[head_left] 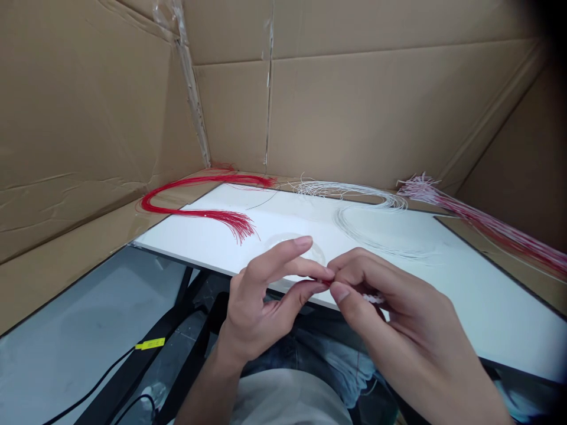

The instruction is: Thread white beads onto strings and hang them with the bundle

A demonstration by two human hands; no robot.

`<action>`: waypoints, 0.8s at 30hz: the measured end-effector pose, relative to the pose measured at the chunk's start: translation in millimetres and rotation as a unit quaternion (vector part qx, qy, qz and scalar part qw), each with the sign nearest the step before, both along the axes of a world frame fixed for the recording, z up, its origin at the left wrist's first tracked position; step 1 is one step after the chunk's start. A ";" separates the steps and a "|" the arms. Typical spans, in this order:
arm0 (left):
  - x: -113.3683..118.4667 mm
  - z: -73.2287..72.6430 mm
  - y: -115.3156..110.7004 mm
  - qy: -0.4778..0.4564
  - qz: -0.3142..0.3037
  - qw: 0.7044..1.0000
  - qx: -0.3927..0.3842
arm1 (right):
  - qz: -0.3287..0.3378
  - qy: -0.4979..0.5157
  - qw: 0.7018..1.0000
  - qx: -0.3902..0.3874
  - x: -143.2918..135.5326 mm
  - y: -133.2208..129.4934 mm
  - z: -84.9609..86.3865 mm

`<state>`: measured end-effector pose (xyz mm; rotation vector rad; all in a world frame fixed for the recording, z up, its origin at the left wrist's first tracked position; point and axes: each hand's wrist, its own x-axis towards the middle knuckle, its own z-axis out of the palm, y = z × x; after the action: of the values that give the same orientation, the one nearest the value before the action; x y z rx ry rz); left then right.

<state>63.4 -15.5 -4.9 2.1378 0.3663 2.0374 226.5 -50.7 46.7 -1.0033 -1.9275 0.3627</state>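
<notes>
Above the table's front edge, my left hand (266,301) pinches a short bit of red wire (326,283) between thumb and a fingertip, its index finger raised. My right hand (398,307) meets it there, thumb and index finger closed on the same wire. A white twisted strand (373,299) comes out beneath the right fingers. Whether it joins the red bit is hidden by the fingers. Behind the hands, loose white wires (372,236) lie curved on the white table (469,283).
A curved bundle of red wires (195,212) lies at the left, partly over the table edge. White wires (349,189) are at the back. Red and white strands (496,215) stretch along the right. Cardboard walls (376,112) surround the table. A black cable with a yellow tag (150,343) runs lower left.
</notes>
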 end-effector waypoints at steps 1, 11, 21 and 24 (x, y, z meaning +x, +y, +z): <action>0.0 -0.3 -0.4 -0.005 -0.010 1.000 -0.008 | 0.002 0.006 1.000 -0.003 -0.3 -0.3 0.7; -2.5 -4.2 3.6 -0.060 -0.037 0.997 -0.030 | 0.027 0.041 0.998 -0.043 -2.1 -0.7 6.3; 2.2 -2.2 0.8 -0.089 -0.095 0.989 -0.073 | 0.033 0.076 0.995 -0.051 -2.1 1.2 2.6; 2.1 -2.1 0.7 -0.092 -0.103 0.987 -0.079 | 0.032 0.083 0.994 -0.059 -3.5 0.9 3.5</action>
<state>65.5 -14.8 -6.9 1.7986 0.2597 1.9938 223.0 -49.8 50.2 -0.9565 -1.8073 0.5845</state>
